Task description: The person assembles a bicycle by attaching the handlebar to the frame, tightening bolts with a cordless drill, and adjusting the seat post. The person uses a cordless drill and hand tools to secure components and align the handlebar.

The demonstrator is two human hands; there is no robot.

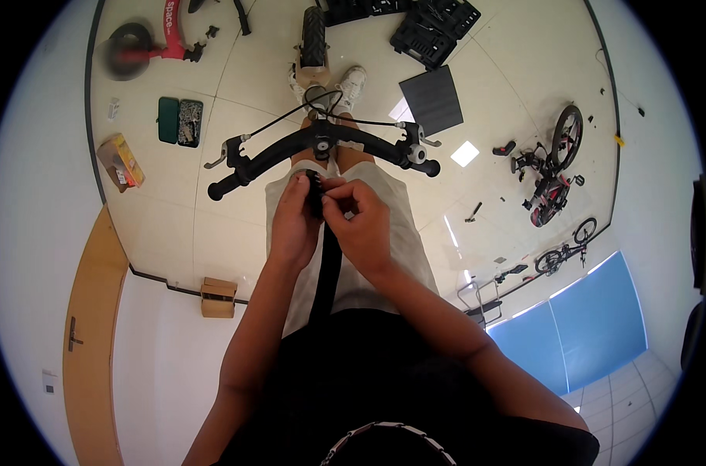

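Note:
Over my lap, my left hand (295, 221) is closed around a small black piece (315, 192) with a row of light marks along its edge; its exact kind does not show. My right hand (359, 221) is closed in a pinch against the right side of that piece, and what lies between its fingertips is hidden. Just beyond both hands is a black bicycle handlebar (279, 154) with grips, brake levers and cables. Its front wheel (313, 39) points away from me, between my shoes. A black strap (326, 272) runs down below my hands.
On the floor at the left lie a green case of small parts (168, 120), an open carton (120, 163) and a red bike frame (172, 31). Black tool cases (423, 39) and a dark mat (432, 101) lie ahead. A partly dismantled bicycle (551, 186) lies at the right.

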